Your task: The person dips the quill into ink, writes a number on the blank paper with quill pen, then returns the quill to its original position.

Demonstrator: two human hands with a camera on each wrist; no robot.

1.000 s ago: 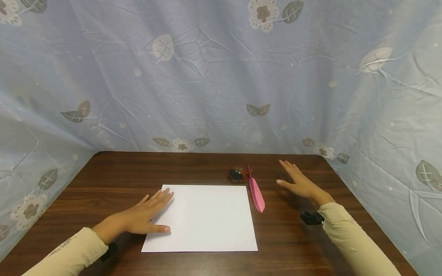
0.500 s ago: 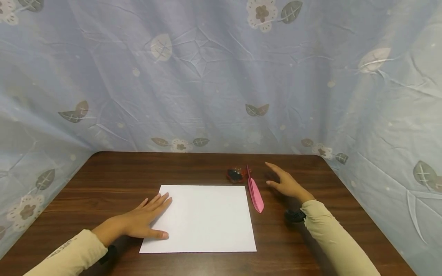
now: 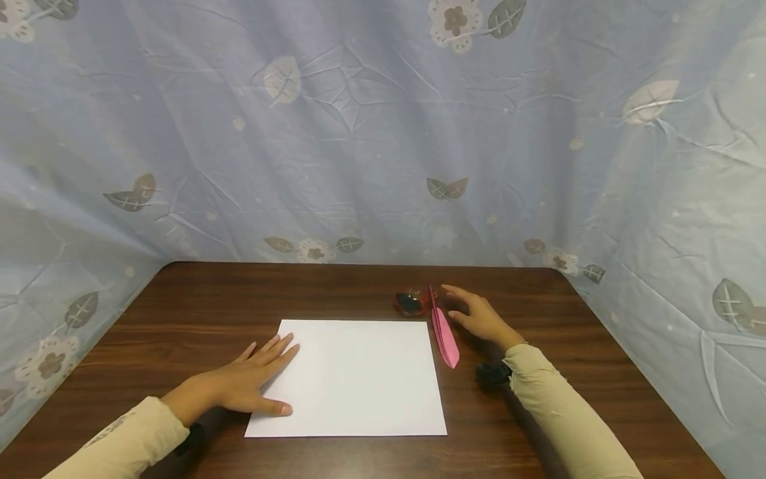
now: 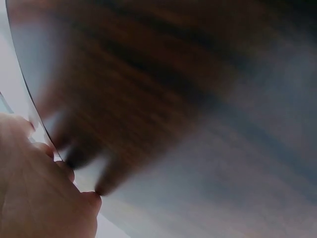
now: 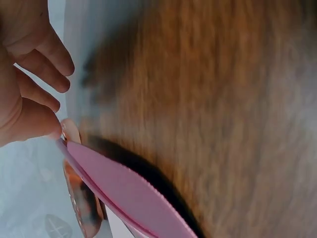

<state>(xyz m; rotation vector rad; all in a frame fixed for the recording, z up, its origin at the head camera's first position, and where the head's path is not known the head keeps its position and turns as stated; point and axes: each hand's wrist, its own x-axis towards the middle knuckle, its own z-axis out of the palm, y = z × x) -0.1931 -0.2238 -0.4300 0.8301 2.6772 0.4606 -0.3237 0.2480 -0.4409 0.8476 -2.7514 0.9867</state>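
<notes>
A blank white sheet of paper (image 3: pixel 359 379) lies on the table. My left hand (image 3: pixel 251 379) rests across its left edge, fingers straight and thumb spread; the left wrist view catches only part of that hand (image 4: pixel 44 188). Right of the sheet is a slim pink leaf-shaped thing (image 3: pixel 445 339) with a stitched-looking edge; its kind is unclear. Just right of its far end is my right hand (image 3: pixel 479 324), loosely bent and holding nothing. Seen from the right wrist, the thumb meets the tip of the pink thing (image 5: pixel 133 193); whether they touch I cannot tell.
Sunglasses (image 3: pixel 410 303) with reddish, see-through frames and dark lenses sit behind the paper's far right corner, beside the pink thing. A brown wooden table (image 3: pixel 287 289) carries everything. Pale blue patterned cloth (image 3: pixel 383 146) hangs around its back and sides.
My right hand has moved left across the table, from well right of the pink thing to close beside it. The left hand stays on the paper's left edge.
</notes>
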